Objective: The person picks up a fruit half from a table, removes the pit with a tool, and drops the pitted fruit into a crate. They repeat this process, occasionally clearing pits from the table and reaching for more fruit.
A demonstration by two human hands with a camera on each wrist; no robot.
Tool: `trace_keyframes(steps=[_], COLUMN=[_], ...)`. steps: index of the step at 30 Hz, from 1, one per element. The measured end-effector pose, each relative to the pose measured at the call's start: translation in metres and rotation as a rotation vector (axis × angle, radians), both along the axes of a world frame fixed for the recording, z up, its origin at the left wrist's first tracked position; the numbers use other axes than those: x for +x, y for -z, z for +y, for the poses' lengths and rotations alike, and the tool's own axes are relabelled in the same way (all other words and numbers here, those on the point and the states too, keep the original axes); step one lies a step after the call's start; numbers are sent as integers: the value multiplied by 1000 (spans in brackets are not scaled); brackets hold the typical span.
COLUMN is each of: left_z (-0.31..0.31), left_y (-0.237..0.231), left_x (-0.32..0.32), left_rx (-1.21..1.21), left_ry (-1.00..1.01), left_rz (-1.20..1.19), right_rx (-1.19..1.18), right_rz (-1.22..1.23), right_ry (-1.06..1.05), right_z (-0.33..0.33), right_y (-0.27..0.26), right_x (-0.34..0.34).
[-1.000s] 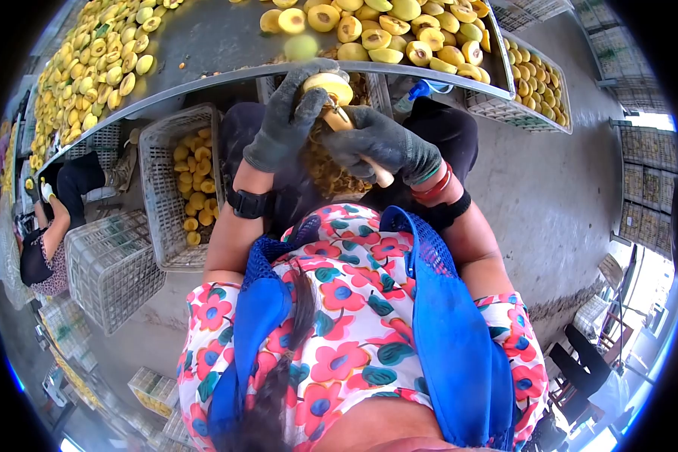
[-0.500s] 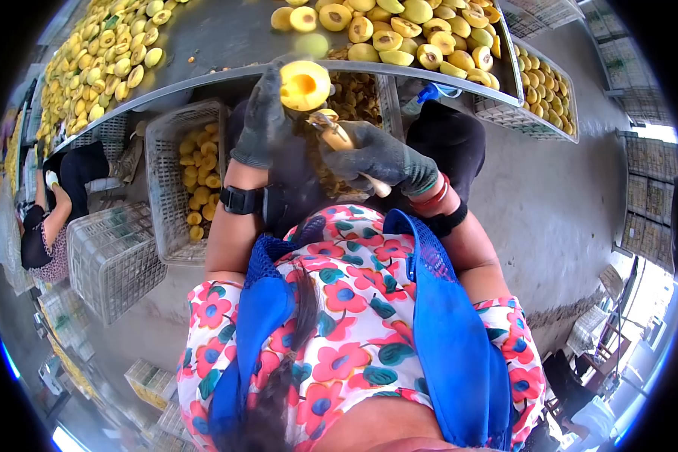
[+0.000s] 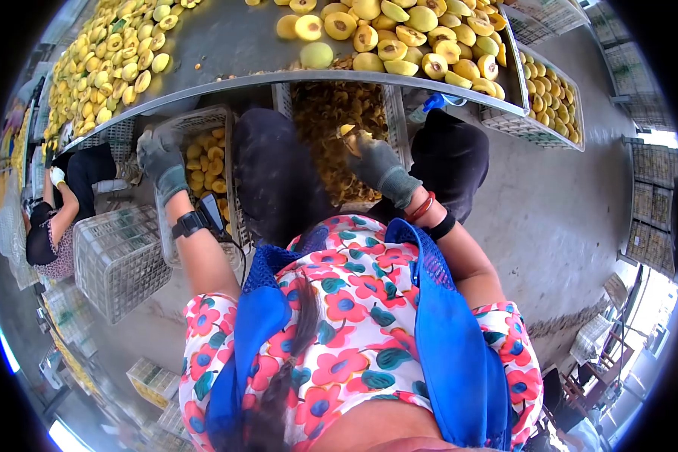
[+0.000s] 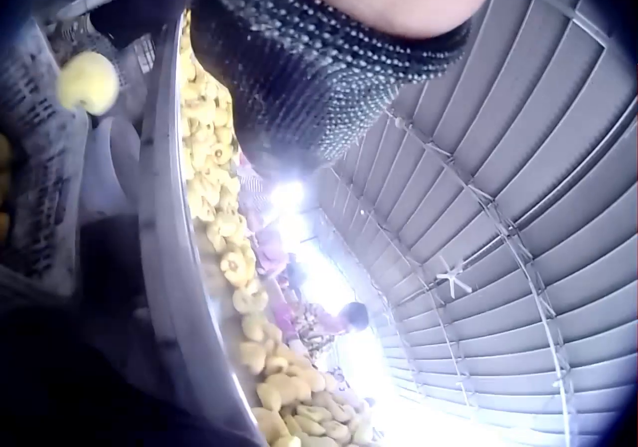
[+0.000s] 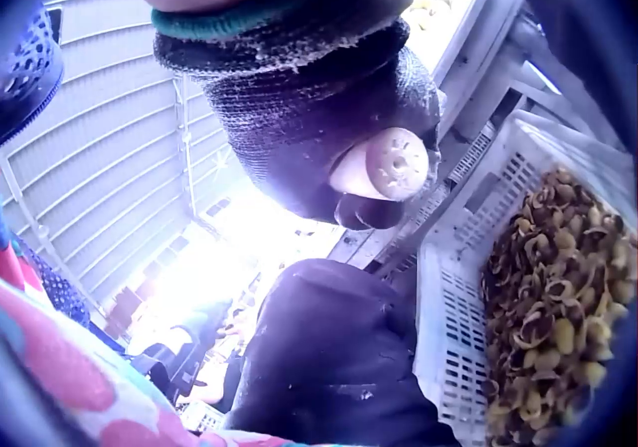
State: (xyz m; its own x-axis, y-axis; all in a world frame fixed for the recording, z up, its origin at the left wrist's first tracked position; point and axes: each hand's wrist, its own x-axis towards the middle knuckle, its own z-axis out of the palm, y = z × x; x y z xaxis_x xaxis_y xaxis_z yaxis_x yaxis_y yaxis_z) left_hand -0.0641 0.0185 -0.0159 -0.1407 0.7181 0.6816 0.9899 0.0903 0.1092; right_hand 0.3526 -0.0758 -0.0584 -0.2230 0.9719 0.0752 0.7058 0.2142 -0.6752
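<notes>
One handle, butt toward right-wrist camera

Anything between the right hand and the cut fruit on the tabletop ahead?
Yes: the table's metal edge runs between the right hand and the cut fruit. It looks low enough to reach over; nothing else visible blocks that path.

A grey floor lies under a ribbed roof with a ceiling fan, glaring light beyond.
</notes>
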Motion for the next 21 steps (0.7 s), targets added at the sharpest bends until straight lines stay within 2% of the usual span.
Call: trace_keyframes(steps=[1,3,5,6,8,12,13,15,16,17,20,21], left_z=[7,31,64,79,96,128,131,134,133,130,129,118], left_y=[-2,-16,5,11,-6,13,17,18,7,-3,16,13], left_x=[13,69,122,148,211,271,276,277,279,277,249,246], left_rx=[15,-105,-10,-88,-582,-769,-793,-814,-822,-935,-734,-723], left_ry=[23,263,438,482,380,307,290,332,353,375,743,871], left_rz=[-20,-120,-138,-104,-166,20,56,54,57,-54,-675,-930], right_rx=[6,16,38,47,57,233,177,-84,-211,-200,-7,-4], right_rz=[27,79,73,70,92,153,170,18,-53,-58,-32,33], right_ry=[2,0,-12,-16,17,216,238,124,68,50,-19,14], right_z=[1,1,3,3,3,0,0,7,11,9,4,1], right_y=[-2,-7,-10,-11,-16,-24,-22,27,35,43,50,41], right_x=[1,1,0,0,0,-6,-6,7,10,12,13,11])
